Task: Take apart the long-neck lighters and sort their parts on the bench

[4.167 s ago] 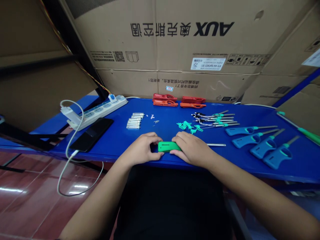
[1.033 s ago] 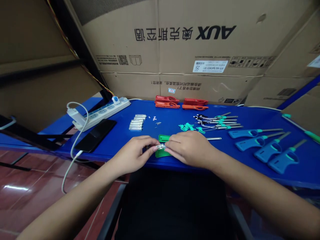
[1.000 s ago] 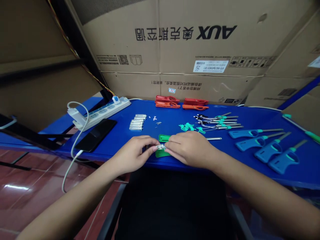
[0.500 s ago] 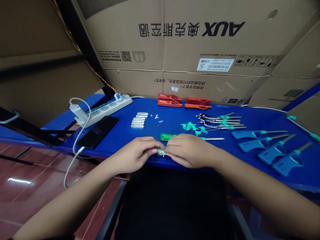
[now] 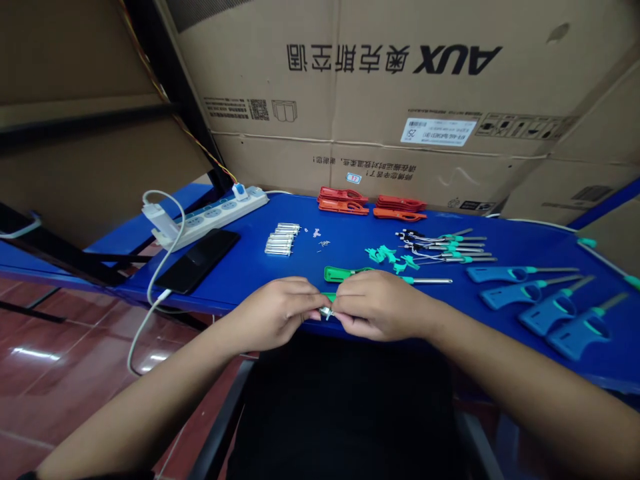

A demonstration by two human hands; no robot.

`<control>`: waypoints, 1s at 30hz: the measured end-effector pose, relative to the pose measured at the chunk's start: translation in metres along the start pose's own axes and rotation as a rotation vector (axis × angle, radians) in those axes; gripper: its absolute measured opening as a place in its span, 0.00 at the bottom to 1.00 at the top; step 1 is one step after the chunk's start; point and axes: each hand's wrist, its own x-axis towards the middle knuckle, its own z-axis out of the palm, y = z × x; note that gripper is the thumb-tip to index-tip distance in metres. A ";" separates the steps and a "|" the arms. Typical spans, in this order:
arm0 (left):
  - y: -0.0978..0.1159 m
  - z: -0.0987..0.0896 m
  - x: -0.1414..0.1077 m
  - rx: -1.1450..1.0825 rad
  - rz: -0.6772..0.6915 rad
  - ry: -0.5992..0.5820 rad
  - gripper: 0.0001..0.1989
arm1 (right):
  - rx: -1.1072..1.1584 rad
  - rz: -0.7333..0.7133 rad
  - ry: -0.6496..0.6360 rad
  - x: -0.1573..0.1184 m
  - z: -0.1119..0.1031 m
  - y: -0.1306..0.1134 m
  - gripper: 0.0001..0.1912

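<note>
The left hand and the right hand met near the front edge of the table, thumbs and fingers pinching a small shiny part between them, apparently from opposite ends to steady so slight a thing (fingers hid most of it, so its exact shape could not be told). Just behind them lay a green casing, its hollow side up, presumably to leave the inside reachable, with a metal rod extending to the right; a second green piece showed between the hands. Clear cylinders lay side by side in a row, likely for easy picking, while turquoise pieces sat in a loose heap. Red casings were stacked at the back, perhaps to save working room
</note>
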 end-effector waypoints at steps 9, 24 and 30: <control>-0.006 -0.001 -0.024 0.152 -0.138 0.152 0.14 | -0.133 0.321 -0.033 0.024 -0.015 0.064 0.12; -0.077 -0.036 -0.023 0.632 -0.399 0.035 0.12 | -0.252 0.607 -0.293 0.097 0.039 0.140 0.15; -0.052 -0.026 0.012 0.431 -0.315 0.136 0.12 | -0.214 0.553 -0.259 0.081 0.010 0.132 0.13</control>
